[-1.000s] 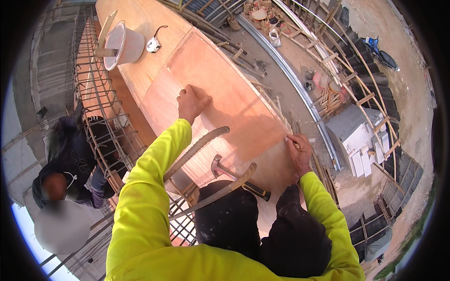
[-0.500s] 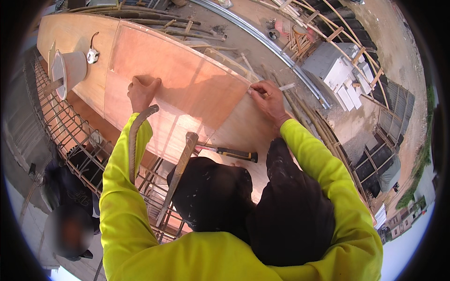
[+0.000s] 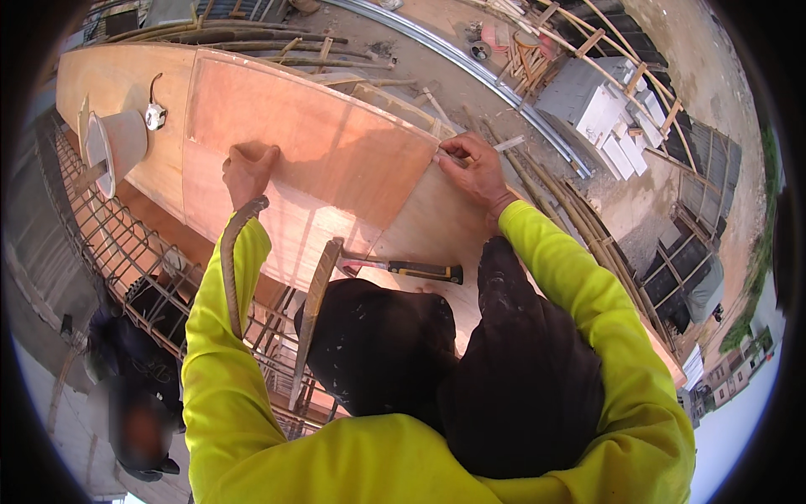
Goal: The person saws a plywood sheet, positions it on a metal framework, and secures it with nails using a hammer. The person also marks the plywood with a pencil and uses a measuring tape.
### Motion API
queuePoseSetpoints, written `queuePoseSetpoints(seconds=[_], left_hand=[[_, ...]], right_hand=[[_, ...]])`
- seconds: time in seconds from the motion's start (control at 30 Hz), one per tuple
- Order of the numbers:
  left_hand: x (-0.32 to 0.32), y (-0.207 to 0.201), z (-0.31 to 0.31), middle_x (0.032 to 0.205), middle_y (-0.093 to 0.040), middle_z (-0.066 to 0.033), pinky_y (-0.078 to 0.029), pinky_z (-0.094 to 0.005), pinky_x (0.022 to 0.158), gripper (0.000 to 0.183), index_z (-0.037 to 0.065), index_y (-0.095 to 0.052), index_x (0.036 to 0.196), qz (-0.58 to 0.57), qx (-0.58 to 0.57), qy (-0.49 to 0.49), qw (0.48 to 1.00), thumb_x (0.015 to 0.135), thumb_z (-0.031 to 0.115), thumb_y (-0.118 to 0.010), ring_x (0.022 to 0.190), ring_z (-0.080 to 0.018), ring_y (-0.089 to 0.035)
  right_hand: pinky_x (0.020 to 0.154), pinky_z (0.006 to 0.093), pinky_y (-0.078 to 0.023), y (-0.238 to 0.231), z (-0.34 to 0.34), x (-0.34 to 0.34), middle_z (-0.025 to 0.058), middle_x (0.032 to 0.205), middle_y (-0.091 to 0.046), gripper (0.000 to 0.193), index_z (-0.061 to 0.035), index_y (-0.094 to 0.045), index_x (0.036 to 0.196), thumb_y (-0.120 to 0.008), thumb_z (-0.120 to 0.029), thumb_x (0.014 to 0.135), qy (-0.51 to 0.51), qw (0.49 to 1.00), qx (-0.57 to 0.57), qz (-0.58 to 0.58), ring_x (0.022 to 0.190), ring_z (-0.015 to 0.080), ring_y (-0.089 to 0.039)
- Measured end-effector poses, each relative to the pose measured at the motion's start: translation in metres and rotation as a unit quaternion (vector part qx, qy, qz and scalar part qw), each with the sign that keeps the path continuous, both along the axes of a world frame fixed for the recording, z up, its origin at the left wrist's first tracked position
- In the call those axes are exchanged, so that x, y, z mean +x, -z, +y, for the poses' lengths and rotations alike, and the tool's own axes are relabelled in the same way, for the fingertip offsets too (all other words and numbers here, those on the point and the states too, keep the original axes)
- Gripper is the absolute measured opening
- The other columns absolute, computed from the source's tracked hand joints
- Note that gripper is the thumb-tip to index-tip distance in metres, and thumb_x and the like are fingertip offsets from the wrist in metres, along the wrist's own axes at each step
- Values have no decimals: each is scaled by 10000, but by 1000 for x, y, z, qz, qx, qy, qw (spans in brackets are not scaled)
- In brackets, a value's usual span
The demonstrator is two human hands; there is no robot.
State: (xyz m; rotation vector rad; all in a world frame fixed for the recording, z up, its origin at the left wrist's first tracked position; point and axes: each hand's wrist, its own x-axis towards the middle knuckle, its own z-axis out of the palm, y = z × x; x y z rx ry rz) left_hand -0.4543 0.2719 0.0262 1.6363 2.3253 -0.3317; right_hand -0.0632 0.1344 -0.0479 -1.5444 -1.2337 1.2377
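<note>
A reddish plywood panel (image 3: 319,118) lies beside paler plywood (image 3: 453,218). My left hand (image 3: 248,174) rests on the panel, its fingers curled together; what they hold, if anything, is hidden. At the panel's right corner, my right hand (image 3: 474,170) pinches its thumb and fingertips close to the edge, on something too small to make out. A claw hammer (image 3: 424,271) with a black and yellow handle lies on the wood in front of my knees. Far left on the boards are a white tape measure (image 3: 155,116) and a pale bucket (image 3: 128,141).
A bent ribbed steel bar (image 3: 228,260) stands by my left forearm, with another upright bar (image 3: 312,315) near my knee. The rebar cage (image 3: 126,231) runs along the left, where another person (image 3: 134,361) is below. Bamboo poles (image 3: 579,227) line the right edge.
The view has shifted slightly, so the boards sit a little further left. Both hands keep nearly the same places on the panel, with their fingers still closed.
</note>
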Motion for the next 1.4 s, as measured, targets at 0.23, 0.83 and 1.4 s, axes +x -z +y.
queuePoseSetpoints(seconds=[0.23, 0.83, 1.4], left_hand=[[5, -8, 4, 1331, -488, -327, -457, -495, 1042, 906, -39, -427, 1361, -40, -17, -46, 998, 727, 462, -837, 1273, -469, -483], [25, -14, 40, 1495, -253, -327, -455, -495, 1088, 1123, -55, -201, 1518, -54, -3, -115, 992, 717, 461, -795, 1326, -562, -402], [-5, 12, 47, 1392, -385, -383, -470, -488, 1031, 988, -76, -373, 1385, -47, -36, -28, 998, 742, 561, -770, 1224, -524, -529]], right_hand=[[742, 229, -470, 8, -1, -4, -18, 903, -596, 394, -70, -670, 1178, -831, -80, 818, 39, 997, -36, 59, 801, 86, -531], [796, 291, -500, -18, 12, -2, 89, 998, -623, 327, -86, -743, 1147, -788, -51, 825, -88, 991, 51, -85, 891, 194, -606], [760, 279, -493, -4, 5, -1, 67, 949, -655, 365, -47, -702, 1167, -815, -88, 822, -40, 999, 16, -23, 830, 161, -591]])
